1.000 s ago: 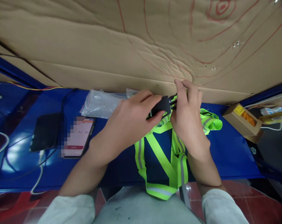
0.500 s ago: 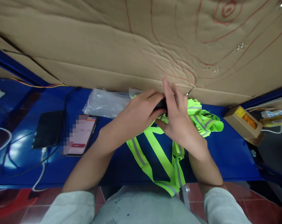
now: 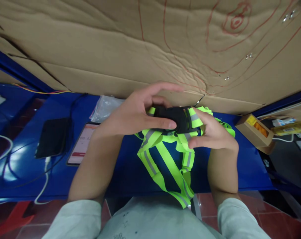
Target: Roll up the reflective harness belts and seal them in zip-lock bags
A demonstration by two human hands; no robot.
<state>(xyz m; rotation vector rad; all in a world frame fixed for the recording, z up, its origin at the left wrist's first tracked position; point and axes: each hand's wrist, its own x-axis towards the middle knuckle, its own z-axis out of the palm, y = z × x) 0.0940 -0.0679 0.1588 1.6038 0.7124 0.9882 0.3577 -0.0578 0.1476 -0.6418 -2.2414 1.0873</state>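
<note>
A black plastic buckle plate (image 3: 182, 120) sits among fluorescent yellow-green reflective straps (image 3: 150, 163) with grey stripes. My left hand (image 3: 135, 114) grips the plate's left side, thumb across its front and index finger stretched out above; the other fingers are partly hidden behind. At the plate's right end, my right hand (image 3: 216, 131) has its fingers behind a strap loop and its thumb low beside the strap. The straps hang in a long loop towards the table's front edge, and more lie bunched behind my right hand.
Left of my hands are a clear plastic bag (image 3: 106, 108), a lit phone (image 3: 78, 151) partly behind my forearm, and a dark phone (image 3: 52, 137) on a white cable. A small cardboard box (image 3: 252, 136) stands right. The cardboard wall (image 3: 103, 49) rises behind the blue table (image 3: 125, 176).
My hands have moved apart, uncovering the black plate between them. My right hand has shifted right and down to the strap at the plate's end. The left thumb now lies across the plate.
</note>
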